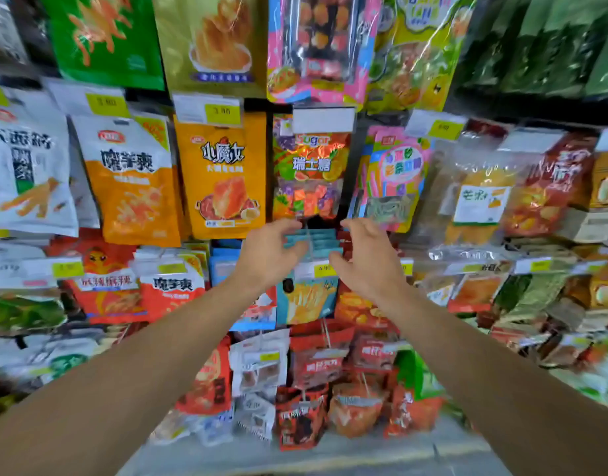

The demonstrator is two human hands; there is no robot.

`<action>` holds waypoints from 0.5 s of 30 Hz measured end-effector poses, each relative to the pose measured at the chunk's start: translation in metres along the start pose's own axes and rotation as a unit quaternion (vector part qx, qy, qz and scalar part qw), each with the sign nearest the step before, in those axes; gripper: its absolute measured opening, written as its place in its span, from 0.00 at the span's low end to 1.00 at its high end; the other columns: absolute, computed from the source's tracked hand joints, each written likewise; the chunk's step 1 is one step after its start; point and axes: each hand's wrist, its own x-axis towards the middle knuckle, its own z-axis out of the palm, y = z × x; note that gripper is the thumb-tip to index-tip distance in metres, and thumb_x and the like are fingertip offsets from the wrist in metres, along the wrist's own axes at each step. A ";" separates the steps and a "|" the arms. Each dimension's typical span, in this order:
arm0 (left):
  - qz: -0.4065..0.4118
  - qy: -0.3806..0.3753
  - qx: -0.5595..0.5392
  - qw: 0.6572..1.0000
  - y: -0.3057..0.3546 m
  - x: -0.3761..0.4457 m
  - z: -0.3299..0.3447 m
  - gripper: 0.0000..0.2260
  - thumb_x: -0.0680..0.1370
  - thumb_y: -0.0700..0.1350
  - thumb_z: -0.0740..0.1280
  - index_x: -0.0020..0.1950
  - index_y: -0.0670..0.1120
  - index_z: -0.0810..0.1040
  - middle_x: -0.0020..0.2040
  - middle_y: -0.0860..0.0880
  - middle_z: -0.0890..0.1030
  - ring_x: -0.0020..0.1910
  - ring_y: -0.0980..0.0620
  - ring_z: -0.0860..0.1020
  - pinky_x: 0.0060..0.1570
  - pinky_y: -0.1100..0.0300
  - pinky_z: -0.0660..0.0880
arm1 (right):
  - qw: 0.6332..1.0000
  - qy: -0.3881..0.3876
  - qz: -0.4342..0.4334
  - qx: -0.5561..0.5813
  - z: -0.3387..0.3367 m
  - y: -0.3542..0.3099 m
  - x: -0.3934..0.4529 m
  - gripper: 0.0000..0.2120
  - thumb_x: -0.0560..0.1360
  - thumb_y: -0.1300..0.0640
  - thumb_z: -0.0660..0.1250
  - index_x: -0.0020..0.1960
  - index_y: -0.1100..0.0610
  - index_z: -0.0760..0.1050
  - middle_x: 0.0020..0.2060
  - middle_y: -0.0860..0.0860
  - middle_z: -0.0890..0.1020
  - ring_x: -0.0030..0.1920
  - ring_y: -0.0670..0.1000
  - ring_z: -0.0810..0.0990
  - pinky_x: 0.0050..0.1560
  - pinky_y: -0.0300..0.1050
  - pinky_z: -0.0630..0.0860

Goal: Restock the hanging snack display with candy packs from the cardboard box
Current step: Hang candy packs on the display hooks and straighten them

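Both arms reach up from the lower corners to centre frame, where the left hand point(266, 254) and right hand point(366, 257), fingers loosely curled, flank a row of teal packs point(316, 243); actual grip cannot be told. Just above hangs the candy pack point(309, 173) marked "Sugar" on the snack display point(343, 113).

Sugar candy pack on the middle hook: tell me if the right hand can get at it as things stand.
Probably yes. The right hand hangs just below the Sugar candy pack, fingers loosely curled and holding nothing, and no other pack hangs in front of it.
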 end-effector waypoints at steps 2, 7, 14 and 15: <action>-0.036 -0.031 0.002 0.999 -0.036 -0.028 0.003 0.17 0.77 0.47 0.69 0.65 0.47 0.78 0.63 0.50 0.80 0.57 0.50 0.80 0.56 0.65 0.69 | 0.998 -0.053 0.019 0.005 0.031 -0.014 -0.028 0.29 0.75 0.49 0.67 0.72 0.59 0.66 0.66 0.56 0.71 0.67 0.60 0.69 0.67 0.53 0.68; -0.123 -0.083 -0.020 0.989 -0.117 -0.103 0.009 0.17 0.76 0.44 0.70 0.65 0.44 0.78 0.62 0.48 0.81 0.57 0.50 0.80 0.51 0.70 0.67 | 0.984 -0.174 0.032 -0.014 0.112 -0.044 -0.093 0.28 0.75 0.49 0.67 0.72 0.58 0.66 0.68 0.57 0.70 0.67 0.61 0.69 0.67 0.51 0.67; -0.297 -0.107 -0.061 0.947 -0.216 -0.215 0.020 0.13 0.76 0.42 0.71 0.59 0.42 0.81 0.51 0.47 0.83 0.43 0.58 0.80 0.46 0.66 0.68 | 0.940 -0.341 0.024 0.008 0.227 -0.072 -0.181 0.29 0.72 0.45 0.64 0.68 0.59 0.70 0.63 0.58 0.73 0.63 0.62 0.73 0.63 0.56 0.71; -0.313 -0.111 -0.073 0.940 -0.226 -0.228 0.022 0.14 0.75 0.43 0.72 0.59 0.42 0.80 0.52 0.46 0.82 0.43 0.60 0.79 0.48 0.63 0.71 | 0.930 -0.366 0.021 0.006 0.239 -0.073 -0.193 0.31 0.71 0.42 0.61 0.69 0.58 0.69 0.64 0.57 0.72 0.64 0.62 0.72 0.63 0.55 0.70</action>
